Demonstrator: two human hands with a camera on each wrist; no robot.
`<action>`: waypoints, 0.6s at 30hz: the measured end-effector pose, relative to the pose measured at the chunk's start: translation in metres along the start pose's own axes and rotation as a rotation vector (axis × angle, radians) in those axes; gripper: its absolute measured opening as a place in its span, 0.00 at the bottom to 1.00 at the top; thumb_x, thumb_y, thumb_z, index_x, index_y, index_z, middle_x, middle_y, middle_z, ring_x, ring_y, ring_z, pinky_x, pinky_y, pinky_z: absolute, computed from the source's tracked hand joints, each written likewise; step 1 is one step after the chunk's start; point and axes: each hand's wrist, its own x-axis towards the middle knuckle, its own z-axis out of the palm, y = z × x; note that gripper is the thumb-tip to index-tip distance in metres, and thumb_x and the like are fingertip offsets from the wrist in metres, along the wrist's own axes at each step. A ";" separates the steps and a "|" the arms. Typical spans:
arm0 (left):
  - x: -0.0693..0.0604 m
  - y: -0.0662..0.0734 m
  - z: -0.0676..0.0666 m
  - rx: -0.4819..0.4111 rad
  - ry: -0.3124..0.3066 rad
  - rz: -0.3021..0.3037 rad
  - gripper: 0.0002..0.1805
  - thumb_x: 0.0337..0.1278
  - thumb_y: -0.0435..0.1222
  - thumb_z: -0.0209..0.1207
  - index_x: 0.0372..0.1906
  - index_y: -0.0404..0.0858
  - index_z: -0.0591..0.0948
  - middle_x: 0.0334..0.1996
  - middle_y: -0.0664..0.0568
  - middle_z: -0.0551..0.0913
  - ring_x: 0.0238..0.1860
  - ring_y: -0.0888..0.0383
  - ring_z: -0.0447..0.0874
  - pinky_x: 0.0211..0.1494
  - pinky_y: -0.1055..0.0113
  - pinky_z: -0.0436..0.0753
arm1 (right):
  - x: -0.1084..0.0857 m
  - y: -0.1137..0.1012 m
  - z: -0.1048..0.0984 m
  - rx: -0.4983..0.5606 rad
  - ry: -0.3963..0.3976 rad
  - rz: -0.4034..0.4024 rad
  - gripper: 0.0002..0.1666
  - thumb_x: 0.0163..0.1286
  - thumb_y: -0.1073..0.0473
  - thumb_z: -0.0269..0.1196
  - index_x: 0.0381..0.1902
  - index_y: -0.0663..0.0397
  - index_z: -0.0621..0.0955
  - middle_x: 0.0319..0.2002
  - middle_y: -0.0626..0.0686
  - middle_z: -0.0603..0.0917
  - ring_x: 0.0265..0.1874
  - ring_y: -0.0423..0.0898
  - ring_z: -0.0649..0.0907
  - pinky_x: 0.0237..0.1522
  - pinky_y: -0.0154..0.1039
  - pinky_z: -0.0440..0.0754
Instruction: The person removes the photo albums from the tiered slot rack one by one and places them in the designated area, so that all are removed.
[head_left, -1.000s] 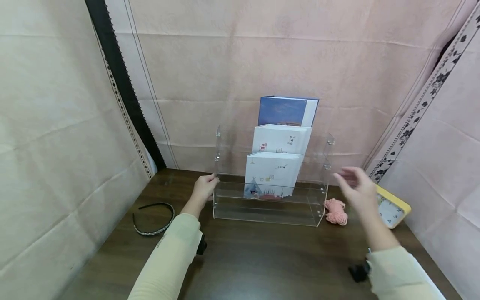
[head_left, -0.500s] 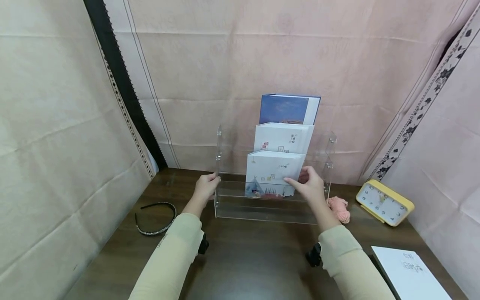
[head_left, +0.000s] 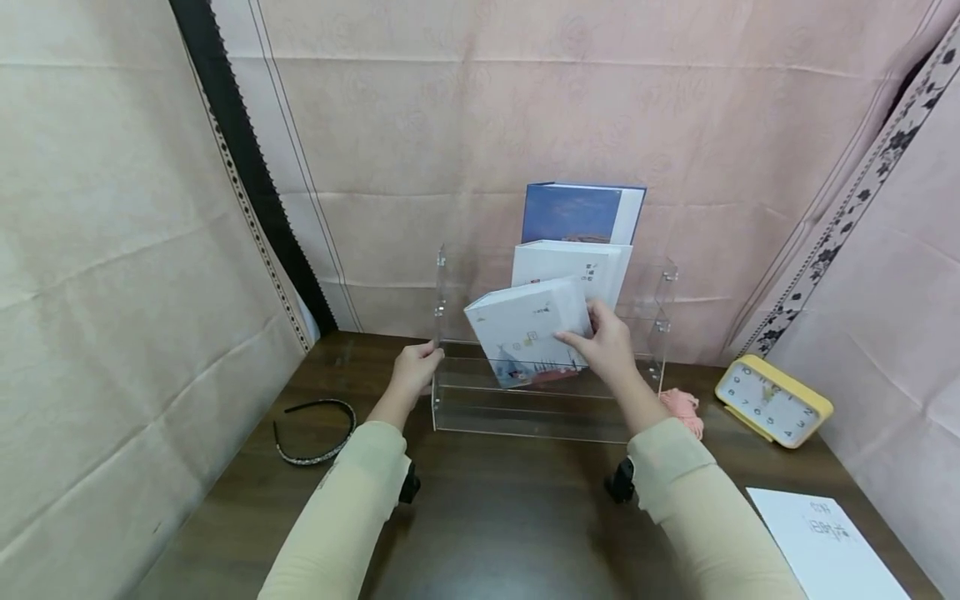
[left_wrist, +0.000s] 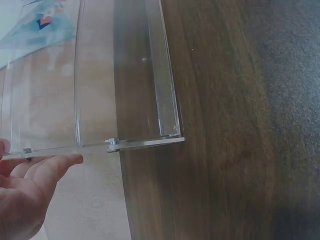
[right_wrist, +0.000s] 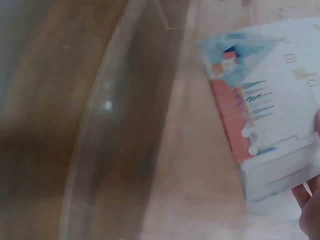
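A clear acrylic rack [head_left: 525,423] stands on the table with books in its tiers. My left hand [head_left: 412,373] pinches the rack's left side panel; in the left wrist view the hand [left_wrist: 30,192] has thumb and fingers on either side of that panel [left_wrist: 145,143]. My right hand [head_left: 606,346] grips the right edge of the front white book [head_left: 525,325], which tilts to the left. The same book [right_wrist: 275,90] shows its tent picture in the right wrist view, the hand [right_wrist: 311,205] at its edge. Behind stand another white book [head_left: 611,271] and a blue one [head_left: 573,215].
Pink yarn [head_left: 682,408] lies by the rack's right side, with a yellow clock [head_left: 772,402] farther right. A white book [head_left: 828,537] lies at the front right. The black headband [head_left: 318,458] is on the left. Cloth [head_left: 375,150] hangs behind.
My right hand came in from the right, took hold of the front white book, and has raised and tilted it leftward. The left hand keeps its hold on the rack.
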 end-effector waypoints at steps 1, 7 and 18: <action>0.000 0.000 0.000 -0.001 -0.001 -0.001 0.24 0.64 0.39 0.51 0.64 0.37 0.71 0.57 0.39 0.74 0.53 0.43 0.75 0.44 0.48 0.81 | 0.004 -0.005 0.000 -0.014 -0.012 -0.033 0.27 0.51 0.56 0.73 0.45 0.59 0.73 0.42 0.59 0.83 0.39 0.54 0.82 0.37 0.50 0.82; 0.001 0.000 0.001 0.018 0.002 0.010 0.24 0.64 0.39 0.51 0.64 0.37 0.71 0.58 0.40 0.74 0.53 0.44 0.74 0.43 0.49 0.81 | 0.022 -0.026 -0.001 -0.038 -0.069 -0.136 0.25 0.51 0.60 0.73 0.41 0.61 0.72 0.40 0.58 0.80 0.38 0.54 0.80 0.36 0.50 0.82; 0.003 -0.002 0.001 0.016 0.003 -0.003 0.26 0.64 0.40 0.52 0.65 0.38 0.70 0.60 0.41 0.72 0.56 0.46 0.73 0.42 0.51 0.82 | 0.023 -0.051 -0.052 0.348 0.118 -0.096 0.25 0.49 0.75 0.70 0.41 0.68 0.69 0.40 0.60 0.81 0.38 0.48 0.82 0.39 0.39 0.83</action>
